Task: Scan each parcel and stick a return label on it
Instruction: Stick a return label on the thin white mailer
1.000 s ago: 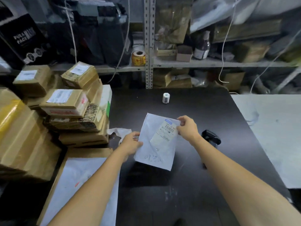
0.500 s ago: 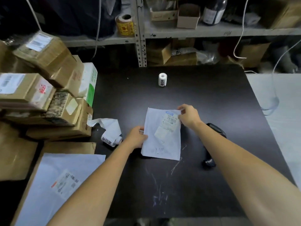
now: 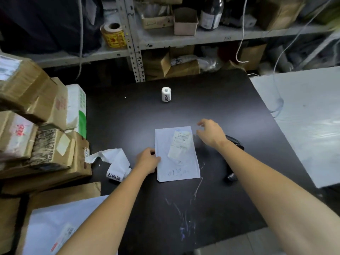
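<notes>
Now, pinch of left hand [image 3: 147, 161] on white parcel [image 3: 177, 167], right hand [image 3: 211, 134] loose-fingered; its label [image 3: 179, 144] illegible.

My worktop [image 3: 220, 111] is matt black, streaked near me with pale bluish scratches. The parcel [image 3: 176, 168] on it is pale blue-white, with dark handwritten digits low down and a white shipping label [image 3: 179, 144] printed in black. The upright label roll [image 3: 166, 94] and the unspooled label roll [image 3: 117, 166] are white with black characters. The boxes [image 3: 55, 144] are brown cardboard; the tape roll [image 3: 114, 36] is yellow with red print
</notes>
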### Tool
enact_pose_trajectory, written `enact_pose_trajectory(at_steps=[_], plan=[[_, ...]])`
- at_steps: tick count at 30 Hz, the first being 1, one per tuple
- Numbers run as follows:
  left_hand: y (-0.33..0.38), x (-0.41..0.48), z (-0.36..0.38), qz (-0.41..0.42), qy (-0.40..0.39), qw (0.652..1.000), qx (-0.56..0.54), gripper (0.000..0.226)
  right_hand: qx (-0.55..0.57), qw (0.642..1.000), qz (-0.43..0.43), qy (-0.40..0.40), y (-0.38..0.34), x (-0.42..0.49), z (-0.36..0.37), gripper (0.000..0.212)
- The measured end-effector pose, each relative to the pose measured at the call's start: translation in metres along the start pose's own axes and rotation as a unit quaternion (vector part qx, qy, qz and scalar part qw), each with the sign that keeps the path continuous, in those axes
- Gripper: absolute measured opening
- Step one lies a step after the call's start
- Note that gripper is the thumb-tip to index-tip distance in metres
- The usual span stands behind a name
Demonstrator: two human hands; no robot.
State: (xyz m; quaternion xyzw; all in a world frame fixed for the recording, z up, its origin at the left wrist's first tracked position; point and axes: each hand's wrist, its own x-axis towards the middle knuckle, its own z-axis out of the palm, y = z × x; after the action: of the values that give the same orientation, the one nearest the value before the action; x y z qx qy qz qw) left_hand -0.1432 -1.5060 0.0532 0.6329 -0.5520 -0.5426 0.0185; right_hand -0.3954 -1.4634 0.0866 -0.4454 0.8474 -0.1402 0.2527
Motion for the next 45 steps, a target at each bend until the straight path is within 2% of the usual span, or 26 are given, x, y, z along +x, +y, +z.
enact_pose_trajectory(at_steps=[4,7,10,12,14,17,22,26,28,32,40,45], plan=[[-0.003,0.001,-0.003,-0.022,0.0,0.996,-0.081,0.034,-0.034,0.993,0.038,0.106,0.025,-0.034,-0.028,0.036],[-0.004,0.003,-0.002,-0.018,-0.015,0.996,-0.084,0.03,-0.062,0.979,0.103,0.163,0.046,-0.062,-0.035,0.048],[-0.004,0.003,0.001,-0.019,-0.016,0.996,-0.091,0.025,0.007,0.967,0.228,0.116,0.067,-0.083,-0.03,0.07],[-0.005,0.002,0.003,-0.014,-0.012,0.995,-0.101,0.022,0.067,0.954,0.285,0.064,0.079,-0.09,-0.022,0.068],[-0.005,-0.001,0.005,-0.011,-0.012,0.993,-0.115,0.02,0.097,0.946,0.307,0.039,0.085,-0.095,-0.013,0.06],[-0.002,-0.005,0.007,-0.011,-0.012,0.991,-0.136,0.023,0.121,0.943,0.305,0.058,0.084,-0.091,-0.006,0.055],[0.001,-0.013,0.012,-0.013,-0.017,0.984,-0.178,0.025,0.196,0.943,0.267,0.025,0.069,-0.076,-0.006,0.037],[0.003,-0.018,0.016,-0.012,-0.028,0.985,-0.172,0.026,0.235,0.946,0.223,-0.013,0.05,-0.069,-0.009,0.052],[0.007,-0.019,0.019,-0.006,-0.024,0.986,-0.163,0.027,0.269,0.94,0.206,-0.026,0.04,-0.065,-0.01,0.052],[0.015,-0.019,0.025,0.009,-0.003,0.988,-0.154,0.025,0.3,0.938,0.171,-0.037,0.018,-0.057,-0.013,0.015],[0.021,-0.019,0.031,0.013,0.017,0.986,-0.166,0.026,0.362,0.913,0.181,-0.046,-0.008,-0.06,-0.026,0.021],[0.025,-0.021,0.031,0.021,0.021,0.987,-0.156,0.027,0.38,0.906,0.179,-0.059,-0.018,-0.062,-0.034,0.017]])
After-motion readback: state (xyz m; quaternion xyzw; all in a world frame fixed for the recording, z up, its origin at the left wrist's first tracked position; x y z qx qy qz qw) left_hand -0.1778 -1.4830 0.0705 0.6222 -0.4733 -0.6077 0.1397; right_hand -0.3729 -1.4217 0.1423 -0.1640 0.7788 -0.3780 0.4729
